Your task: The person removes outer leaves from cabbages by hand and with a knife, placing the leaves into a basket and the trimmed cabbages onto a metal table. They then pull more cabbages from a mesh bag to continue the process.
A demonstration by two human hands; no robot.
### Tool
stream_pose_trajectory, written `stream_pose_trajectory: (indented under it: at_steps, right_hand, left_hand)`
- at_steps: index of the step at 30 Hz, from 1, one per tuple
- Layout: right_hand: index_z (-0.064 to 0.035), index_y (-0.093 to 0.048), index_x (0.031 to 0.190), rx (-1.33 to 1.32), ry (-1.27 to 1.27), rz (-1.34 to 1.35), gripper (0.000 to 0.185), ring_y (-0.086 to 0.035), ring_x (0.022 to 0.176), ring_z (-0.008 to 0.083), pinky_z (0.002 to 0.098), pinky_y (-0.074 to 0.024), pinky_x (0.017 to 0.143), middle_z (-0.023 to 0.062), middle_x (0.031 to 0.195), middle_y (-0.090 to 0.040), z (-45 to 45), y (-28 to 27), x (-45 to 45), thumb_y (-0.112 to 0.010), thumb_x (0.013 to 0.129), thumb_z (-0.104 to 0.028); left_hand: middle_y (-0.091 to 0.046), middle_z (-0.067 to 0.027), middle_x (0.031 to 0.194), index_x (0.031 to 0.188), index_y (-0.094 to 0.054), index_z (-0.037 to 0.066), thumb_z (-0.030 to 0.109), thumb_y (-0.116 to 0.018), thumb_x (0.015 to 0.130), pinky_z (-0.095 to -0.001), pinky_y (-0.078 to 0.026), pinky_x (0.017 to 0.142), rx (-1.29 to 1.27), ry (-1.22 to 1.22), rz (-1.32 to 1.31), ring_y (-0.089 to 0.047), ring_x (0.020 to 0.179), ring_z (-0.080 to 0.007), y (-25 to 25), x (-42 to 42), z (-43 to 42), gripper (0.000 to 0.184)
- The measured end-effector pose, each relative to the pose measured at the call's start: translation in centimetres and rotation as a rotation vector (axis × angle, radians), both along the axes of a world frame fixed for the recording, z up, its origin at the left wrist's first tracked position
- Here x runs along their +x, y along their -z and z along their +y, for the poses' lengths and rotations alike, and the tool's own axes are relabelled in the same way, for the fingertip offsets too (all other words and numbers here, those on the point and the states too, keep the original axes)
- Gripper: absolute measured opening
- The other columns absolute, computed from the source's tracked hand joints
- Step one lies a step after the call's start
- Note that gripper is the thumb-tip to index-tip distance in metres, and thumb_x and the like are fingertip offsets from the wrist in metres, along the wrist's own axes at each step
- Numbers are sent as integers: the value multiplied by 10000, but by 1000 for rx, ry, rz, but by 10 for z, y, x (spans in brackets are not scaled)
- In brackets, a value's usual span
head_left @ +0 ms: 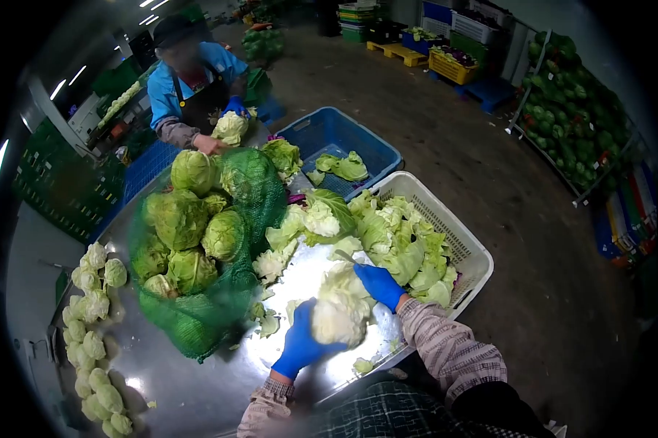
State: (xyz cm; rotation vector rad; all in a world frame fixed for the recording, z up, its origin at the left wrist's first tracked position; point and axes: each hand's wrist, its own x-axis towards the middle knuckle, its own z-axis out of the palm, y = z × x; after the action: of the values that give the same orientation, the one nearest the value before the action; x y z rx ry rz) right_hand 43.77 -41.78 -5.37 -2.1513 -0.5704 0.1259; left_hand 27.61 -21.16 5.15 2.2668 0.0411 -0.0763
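My left hand (302,342), in a blue glove, is wrapped round the lower left side of a pale cabbage (340,317) above the metal table (168,390). My right hand (379,285), also gloved in blue, is closed round a small knife (345,255) whose blade points up and left, just above the cabbage. Loose leaves (322,217) lie beyond the cabbage. Left of my hands, a green net bag (198,321) lies open with several cabbages (176,219) in it. A white crate (478,255) full of cut leaves stands to the right.
Across the table, a co-worker (198,80) touches another cabbage (230,128). Behind the white crate stands a blue crate (387,150) with some leaves. Several trimmed cabbages (93,343) line the table's left side. A caged heap of netted vegetables (573,109) stands far right.
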Motion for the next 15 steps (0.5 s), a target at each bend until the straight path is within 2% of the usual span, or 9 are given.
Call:
stream_pose_trajectory:
  at_steps: [2, 3, 4, 6, 7, 10, 12, 14, 15]
  right_hand:
    - [-18, -661, 1016, 85, -1, 18, 281, -671, 747, 341, 385, -506, 632, 234, 842, -659, -1, -34, -10, -601, 939, -281]
    - [-21, -668, 1013, 127, 1, 36, 268, -676, 719, 322, 373, -504, 620, 226, 822, -661, -2, -47, -18, -641, 917, -269]
    - [-85, -675, 890, 60, 32, -14, 165, -654, 717, 347, 408, -528, 606, 153, 849, -665, -3, -47, -22, -604, 904, -233]
    - [-95, -672, 904, 44, 72, 36, 167, -650, 702, 355, 402, -526, 598, 156, 836, -663, -7, -51, -27, -603, 906, -247]
    - [-92, -665, 884, 41, 115, 9, 170, -647, 676, 347, 410, -520, 583, 157, 789, -658, -4, -63, -31, -582, 916, -237]
    - [-97, -668, 868, -87, 156, -307, 175, -650, 660, 334, 410, -523, 565, 129, 736, -660, -6, -37, -16, -585, 914, -245]
    - [-97, -666, 1042, -327, 314, -265, 221, -655, 658, 321, 401, -531, 555, 135, 894, -680, -26, -32, 16, -619, 894, -254]
    - [-49, -589, 1247, -386, 459, -209, 416, -653, 915, 356, 423, -537, 759, 193, 1093, -640, -23, -92, -2, -683, 866, -188]
    - [-61, -520, 1330, -208, 350, -285, 526, -621, 1029, 363, 417, -529, 824, 197, 1219, -586, -22, -93, -17, -700, 854, -196]
  left_hand:
    - [-453, -179, 1340, 1442, -278, 0, 450, -930, 557, -425, -445, 1018, -77, 32, -50, -504, 1224, -311, 16, -20, 12, 1188]
    - [-441, -169, 1366, 1441, -282, 2, 399, -944, 555, -418, -412, 1058, -207, -13, -14, -462, 1268, -285, 26, -35, 19, 1175]
    - [-441, -166, 1366, 1438, -285, 4, 393, -946, 552, -414, -411, 1059, -241, -37, -7, -460, 1270, -282, 25, -45, 24, 1172]
    - [-440, -160, 1366, 1434, -292, 9, 381, -952, 546, -405, -409, 1062, -310, -77, 7, -457, 1273, -277, 17, -64, 30, 1167]
    - [-460, -148, 1340, 1415, -322, 13, 358, -951, 558, -390, -418, 1045, -261, -129, -21, -476, 1239, -262, 15, -69, 28, 1118]
    - [-489, -133, 1289, 1389, -360, 24, 335, -945, 577, -375, -432, 1010, -332, -438, 20, -493, 1193, -244, 42, -76, 11, 1048]
    - [-505, -117, 1247, 1363, -392, 36, 283, -926, 610, -372, -440, 982, -388, -470, -31, -501, 1163, -227, 47, -79, 12, 955]
    - [-502, -115, 1251, 1353, -402, 45, 251, -914, 627, -374, -437, 984, -360, -451, -89, -500, 1166, -223, 45, -85, 25, 912]
    - [-495, -106, 1281, 1354, -406, 59, 200, -884, 663, -381, -446, 973, -526, -441, -41, -498, 1173, -223, 46, -90, 35, 852]
